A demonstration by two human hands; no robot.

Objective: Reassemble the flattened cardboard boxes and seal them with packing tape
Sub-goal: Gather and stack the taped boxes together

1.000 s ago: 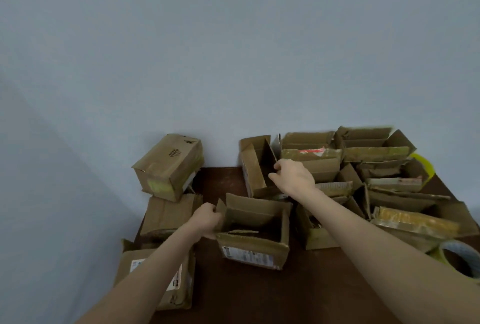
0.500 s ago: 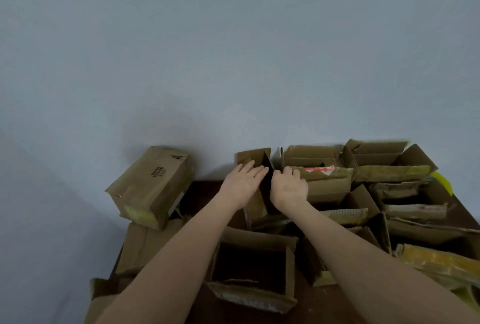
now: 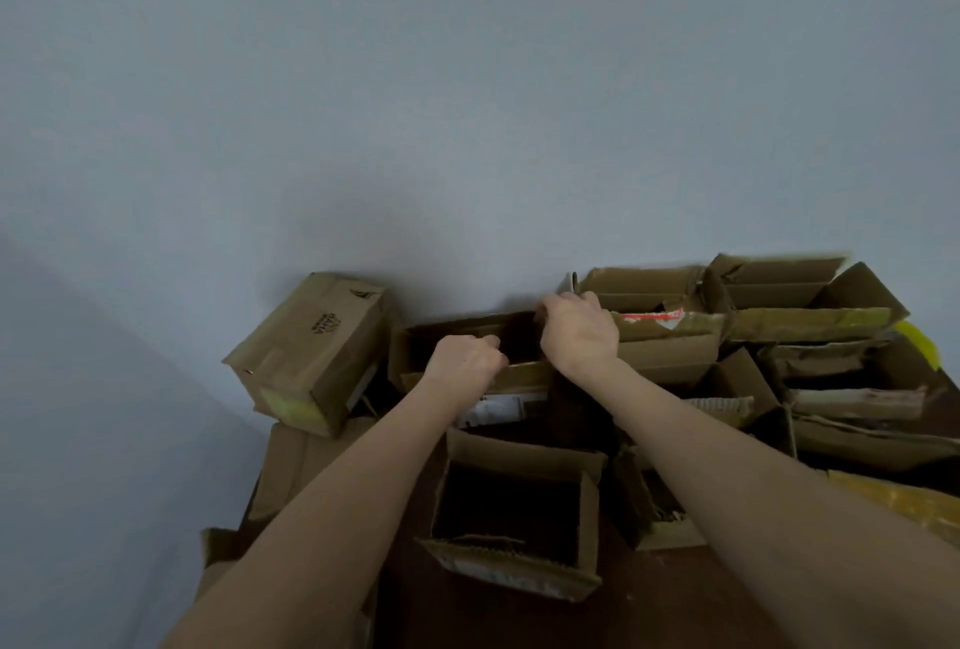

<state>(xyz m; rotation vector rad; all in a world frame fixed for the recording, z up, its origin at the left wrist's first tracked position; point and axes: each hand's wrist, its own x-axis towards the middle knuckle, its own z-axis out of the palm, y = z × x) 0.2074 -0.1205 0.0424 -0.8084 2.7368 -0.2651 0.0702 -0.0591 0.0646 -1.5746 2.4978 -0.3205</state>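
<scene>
An open brown cardboard box (image 3: 415, 354) lies at the back of the dark table, its opening facing me. My left hand (image 3: 467, 362) grips its near wall with curled fingers. My right hand (image 3: 579, 336) clamps the box's right end, fingers hooked over the top edge. Nearer to me, between my forearms, stands another open box (image 3: 519, 518) with its flaps up. No tape roll shows in this view.
A closed box (image 3: 311, 352) with yellowish tape sits tilted on flat boxes (image 3: 291, 466) at the left. Several open boxes (image 3: 779, 315) crowd the right side against the grey-blue wall. A yellow object (image 3: 922, 341) peeks out at the far right. Bare dark table (image 3: 675, 607) shows in front.
My left hand left the near box and joined my right hand on the back box. That box was turned from standing narrow to lying wide. The view tilted upward.
</scene>
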